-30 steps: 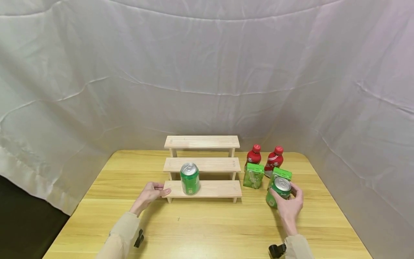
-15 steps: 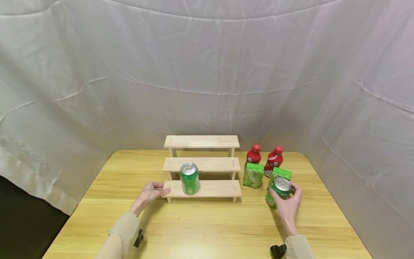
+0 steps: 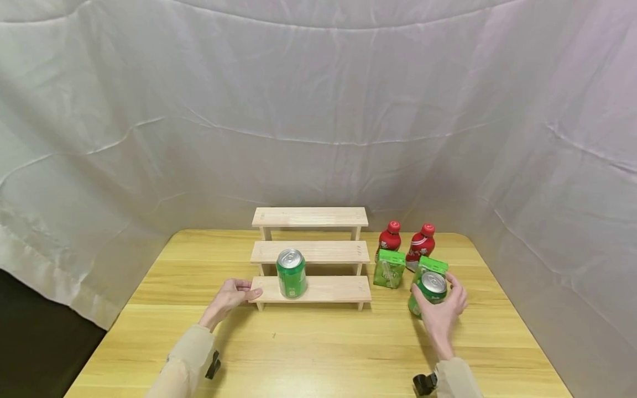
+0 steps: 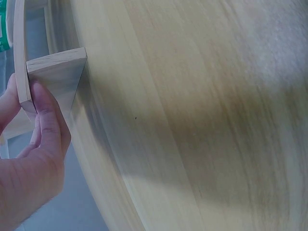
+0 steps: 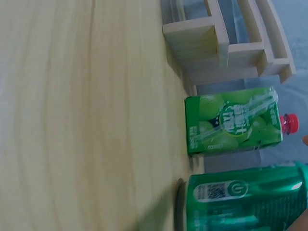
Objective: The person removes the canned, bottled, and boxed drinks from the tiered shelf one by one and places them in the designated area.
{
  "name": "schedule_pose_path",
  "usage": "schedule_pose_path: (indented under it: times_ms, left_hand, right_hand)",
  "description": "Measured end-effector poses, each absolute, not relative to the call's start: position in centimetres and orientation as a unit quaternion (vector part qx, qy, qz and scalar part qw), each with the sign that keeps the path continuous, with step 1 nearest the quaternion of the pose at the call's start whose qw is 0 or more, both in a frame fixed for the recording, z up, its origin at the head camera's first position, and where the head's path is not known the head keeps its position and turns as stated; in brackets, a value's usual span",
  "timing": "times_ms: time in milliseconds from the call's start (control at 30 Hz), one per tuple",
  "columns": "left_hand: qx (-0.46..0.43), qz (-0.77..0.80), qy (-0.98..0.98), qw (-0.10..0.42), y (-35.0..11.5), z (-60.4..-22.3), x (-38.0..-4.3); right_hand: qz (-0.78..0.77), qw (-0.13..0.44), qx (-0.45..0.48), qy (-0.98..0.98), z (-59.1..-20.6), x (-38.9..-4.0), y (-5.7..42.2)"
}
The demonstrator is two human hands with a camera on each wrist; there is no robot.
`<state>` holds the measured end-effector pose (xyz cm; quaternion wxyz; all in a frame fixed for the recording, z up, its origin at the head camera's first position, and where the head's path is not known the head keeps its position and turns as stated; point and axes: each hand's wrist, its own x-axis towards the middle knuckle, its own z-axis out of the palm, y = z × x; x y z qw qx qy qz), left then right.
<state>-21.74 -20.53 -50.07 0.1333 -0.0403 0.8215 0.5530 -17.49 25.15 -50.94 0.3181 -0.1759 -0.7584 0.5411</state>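
Observation:
A three-tier wooden stand (image 3: 313, 251) is at the middle of the table, with a green drink can (image 3: 292, 273) upright on its lowest shelf. My left hand (image 3: 231, 298) pinches the left end of that shelf, its thumb on top and its fingers (image 4: 47, 118) beneath. To the right, a second green can (image 5: 245, 199) stands on the table in front of a green juice box. Around this can, my right hand (image 3: 442, 314) has its thumb and fingers spread. In the right wrist view a gap shows between one fingertip (image 5: 305, 139) and the can.
Two red bottles (image 3: 390, 236) with red caps stand at the back right of the table (image 3: 318, 354). Before them are two green juice boxes (image 3: 390, 269), one partly behind the can. A pale curtain (image 3: 318, 110) surrounds the table's back and sides.
My right thumb and fingers have spread away from the right can, which stays almost where it was. The left hand keeps its hold on the shelf.

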Motion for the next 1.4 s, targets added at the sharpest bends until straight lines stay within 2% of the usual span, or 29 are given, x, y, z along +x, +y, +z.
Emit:
schedule_pose_path:
  times_ms: [300,500,900,1400]
  left_hand:
    - [-0.044,0.549,0.824,0.13,-20.5,-50.1,-21.9]
    - [-0.05,0.546,0.826,0.129,-20.4,-50.1,-22.0]
    - [-0.057,0.541,0.829,0.133,-20.5,-49.8,-21.8]
    - [-0.049,0.547,0.825,0.132,-20.4,-49.9,-21.7]
  right_hand:
    - [0.552,0.348,-0.118,-0.748,-47.9,-18.2,23.2]
    - [0.562,0.338,-0.058,-0.753,-46.2,-19.1,21.4]
    - [0.604,0.237,0.06,-0.758,-44.7,-20.0,14.5]
    - [0.602,0.141,0.123,-0.776,-45.3,-20.3,7.4]
